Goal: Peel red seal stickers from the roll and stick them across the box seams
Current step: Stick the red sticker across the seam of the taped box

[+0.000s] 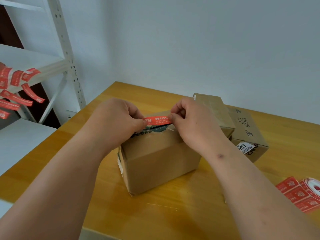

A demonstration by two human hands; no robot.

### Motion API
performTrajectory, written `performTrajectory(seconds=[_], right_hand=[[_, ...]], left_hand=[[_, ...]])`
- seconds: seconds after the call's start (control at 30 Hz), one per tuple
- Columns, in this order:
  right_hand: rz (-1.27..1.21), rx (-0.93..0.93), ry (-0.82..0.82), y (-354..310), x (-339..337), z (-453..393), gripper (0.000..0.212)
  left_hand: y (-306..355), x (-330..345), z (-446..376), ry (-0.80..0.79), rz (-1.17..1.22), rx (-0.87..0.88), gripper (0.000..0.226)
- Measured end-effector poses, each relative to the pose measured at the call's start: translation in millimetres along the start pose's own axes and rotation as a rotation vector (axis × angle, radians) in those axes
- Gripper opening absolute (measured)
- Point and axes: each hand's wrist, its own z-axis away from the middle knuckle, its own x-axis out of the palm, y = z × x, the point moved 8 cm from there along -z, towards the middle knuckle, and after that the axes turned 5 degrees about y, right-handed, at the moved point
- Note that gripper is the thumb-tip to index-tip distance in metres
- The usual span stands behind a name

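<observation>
A brown cardboard box stands in the middle of the wooden table. Just above its top, a red seal sticker with white print is stretched flat between both hands. My left hand pinches the sticker's left end. My right hand pinches its right end. The box's top seam lies under the sticker and is partly hidden by my fingers. Whether the sticker touches the box I cannot tell. The roll of red stickers lies at the table's right edge, its strip partly unrolled.
Two more cardboard boxes are stacked behind and to the right of the middle box. A white metal shelf rack stands at the left, with several red stickers hanging from a shelf edge. A pale wall runs behind the table.
</observation>
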Motion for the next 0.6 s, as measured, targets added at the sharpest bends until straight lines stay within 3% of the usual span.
performTrajectory(seconds=[0.13, 0.37, 0.6], right_hand=[[-0.014, -0.02, -0.005, -0.8, -1.6, -2.5, 0.002], [0.079, -0.104, -0.038, -2.8, 5.7, -3.8, 0.006], [0.148, -0.105, -0.095, 1.6, 13.7, -8.3, 0.006]], left_hand=[[0.7, 0.9, -1.3, 0.016, 0.012, -0.007, 0.023], [12.6, 8.1, -2.7, 0.06, -0.31, 0.084, 0.027], [15.7, 14.0, -1.3, 0.072, -0.429, 0.115, 0.023]])
